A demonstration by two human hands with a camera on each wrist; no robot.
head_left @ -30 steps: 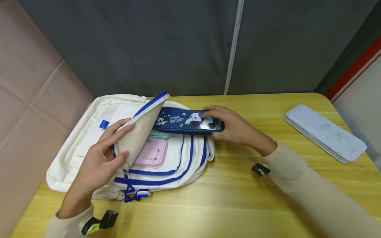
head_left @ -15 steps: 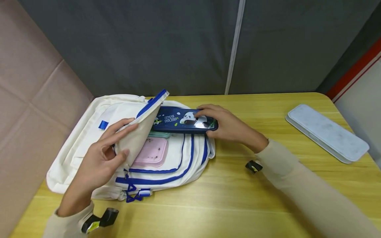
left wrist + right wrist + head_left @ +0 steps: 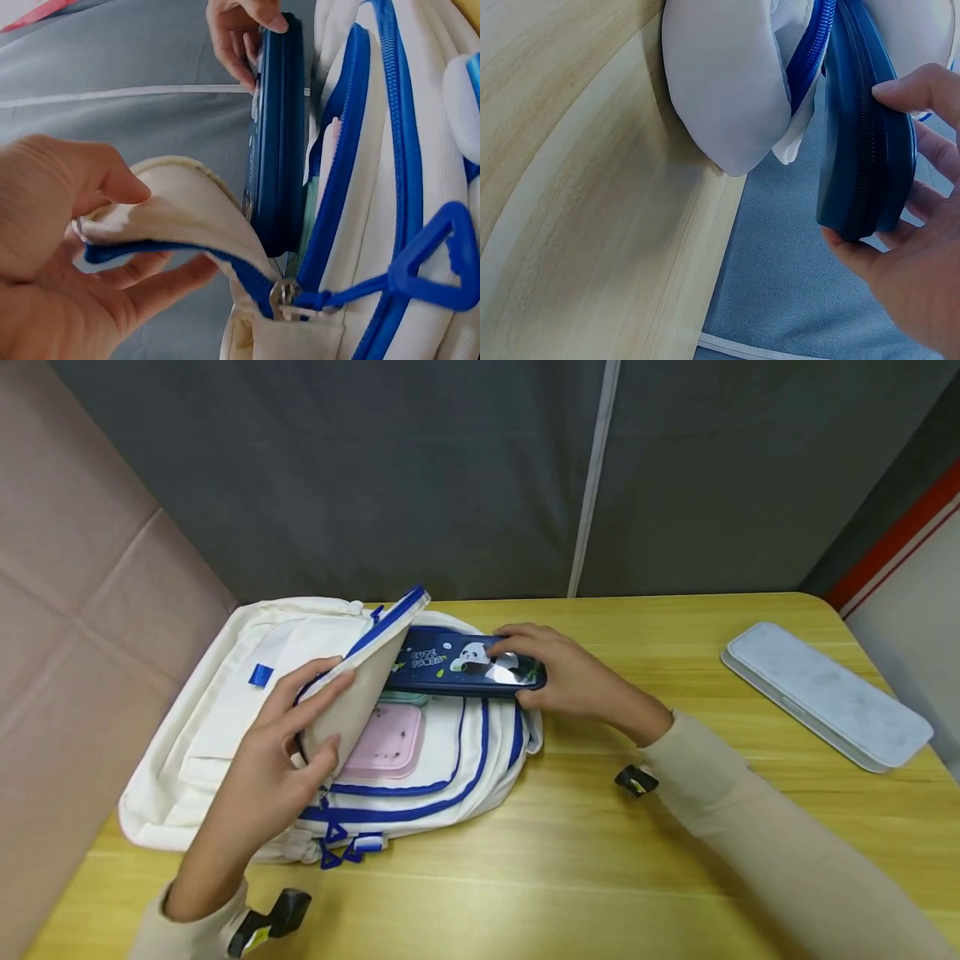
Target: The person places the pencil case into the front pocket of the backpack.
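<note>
A white backpack (image 3: 217,718) with blue zips lies on the table, its front pocket unzipped. My left hand (image 3: 273,760) pinches the pocket's flap (image 3: 360,693) between thumb and fingers and holds it up. In my right hand (image 3: 573,677) is a dark blue zipped pencil case (image 3: 465,664) with pandas on it, gripped at its right end. The case's left end lies behind the lifted flap, within the pocket opening. Under it sit a pink flat case (image 3: 386,743) and a mint-green one (image 3: 405,697), both partly hidden. The left wrist view shows the zip pull (image 3: 435,262) beside the flap.
A pale grey-blue long case (image 3: 825,693) lies on the right of the wooden table (image 3: 540,860). A dark grey partition (image 3: 375,485) stands behind the table, and a pinkish padded panel (image 3: 82,610) borders the left.
The pencil case has moved left, further behind the flap, with my right hand on it. My left hand and the flap have shifted slightly to the right.
</note>
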